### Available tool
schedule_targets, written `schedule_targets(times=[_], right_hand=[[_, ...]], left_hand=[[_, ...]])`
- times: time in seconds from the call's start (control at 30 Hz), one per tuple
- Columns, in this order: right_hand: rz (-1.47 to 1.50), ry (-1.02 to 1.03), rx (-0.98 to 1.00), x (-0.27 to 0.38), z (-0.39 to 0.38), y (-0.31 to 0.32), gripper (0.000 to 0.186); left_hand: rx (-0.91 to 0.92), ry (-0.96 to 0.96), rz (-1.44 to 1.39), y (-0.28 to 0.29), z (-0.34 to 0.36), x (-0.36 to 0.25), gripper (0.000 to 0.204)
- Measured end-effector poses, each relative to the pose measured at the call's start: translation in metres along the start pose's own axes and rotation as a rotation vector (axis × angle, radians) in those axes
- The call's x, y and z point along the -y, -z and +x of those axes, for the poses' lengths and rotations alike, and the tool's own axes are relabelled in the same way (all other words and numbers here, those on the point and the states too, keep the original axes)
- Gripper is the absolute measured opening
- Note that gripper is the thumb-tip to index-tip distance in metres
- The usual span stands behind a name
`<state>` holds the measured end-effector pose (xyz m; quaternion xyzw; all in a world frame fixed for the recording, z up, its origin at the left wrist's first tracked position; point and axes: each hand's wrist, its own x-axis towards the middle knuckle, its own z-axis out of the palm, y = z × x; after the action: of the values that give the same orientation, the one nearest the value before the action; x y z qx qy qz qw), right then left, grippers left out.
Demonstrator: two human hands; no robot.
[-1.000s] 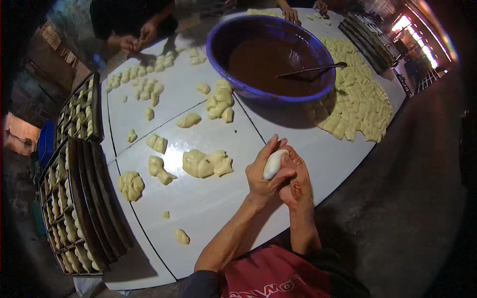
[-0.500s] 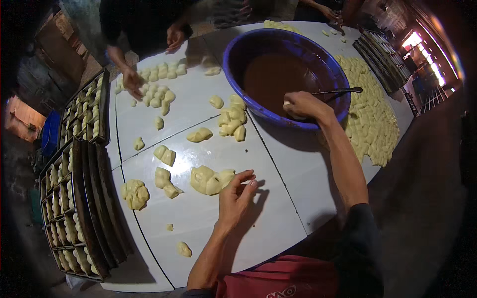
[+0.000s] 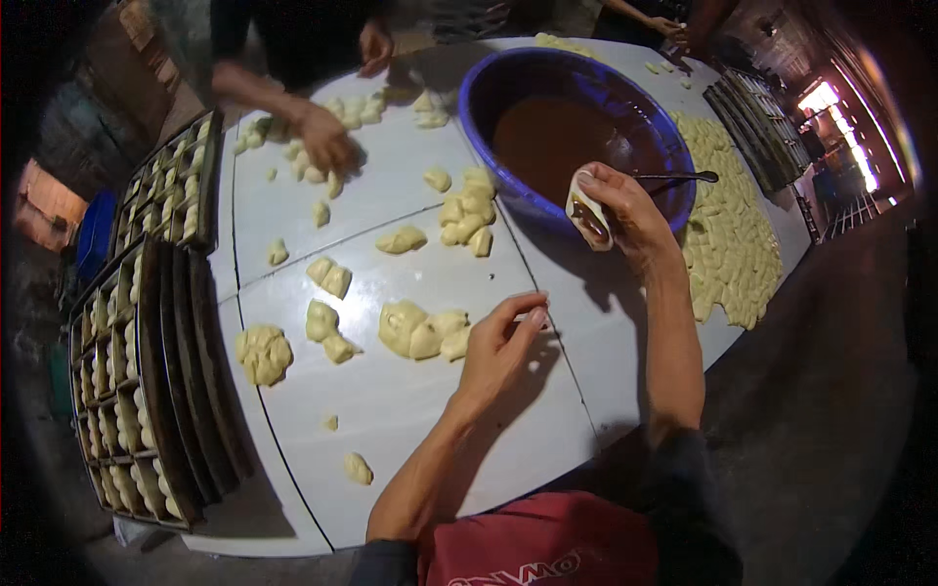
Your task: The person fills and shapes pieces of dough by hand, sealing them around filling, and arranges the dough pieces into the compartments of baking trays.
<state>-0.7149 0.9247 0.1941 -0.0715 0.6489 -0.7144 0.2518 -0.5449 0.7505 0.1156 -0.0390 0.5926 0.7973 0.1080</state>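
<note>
In my right hand (image 3: 630, 210) a flattened piece of dough (image 3: 575, 207) is gripped, its hollow smeared with brown filling. It is raised over the near rim of a large blue basin (image 3: 532, 200). Brown filling (image 3: 547, 137) lies inside the basin, and a dark-handled utensil (image 3: 674, 177) leans on its right side. My left hand (image 3: 503, 342) hovers above the white table, empty, with thumb and fingers slightly apart. Just left of it is a cluster of pale yellow dough pieces (image 3: 415, 330). Another dough pile (image 3: 467, 213) sits by the basin's left side.
Stacked divided trays (image 3: 127, 391) with dough pieces stand at the left edge. A wide sheet of dough pieces (image 3: 728, 234) covers the table's right side, near more dark trays (image 3: 757, 127). Across the table, a co-worker's hand (image 3: 327, 137) is over small dough pieces.
My right hand has risen out of the basin toward me, bringing the filled dough piece into sight. My left hand has moved right and slightly up. The co-worker's hand has shifted right.
</note>
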Motion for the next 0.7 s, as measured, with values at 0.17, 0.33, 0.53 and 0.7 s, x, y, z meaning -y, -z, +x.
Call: schedule_targets(times=[0.17, 0.33, 0.53, 0.7], right_hand=[[0.273, 0.02, -0.073, -0.052, -0.048, -0.055, 0.012], [0.363, -0.017, -0.03, -0.09, -0.092, -0.09, 0.023], [-0.345, 0.271, -0.044, -0.128, -0.118, -0.138, 0.06], [-0.633, 0.44, -0.124, -0.144, -0.123, -0.167, 0.045]], left_hand=[[0.02, 0.041, -0.476, -0.013, -0.003, -0.006, 0.05], [-0.185, 0.102, -0.705, 0.018, -0.035, 0.013, 0.037], [-0.335, 0.078, -0.515, 0.057, -0.071, 0.032, 0.032], [-0.4, -0.036, -0.294, 0.059, -0.096, 0.026, 0.032]])
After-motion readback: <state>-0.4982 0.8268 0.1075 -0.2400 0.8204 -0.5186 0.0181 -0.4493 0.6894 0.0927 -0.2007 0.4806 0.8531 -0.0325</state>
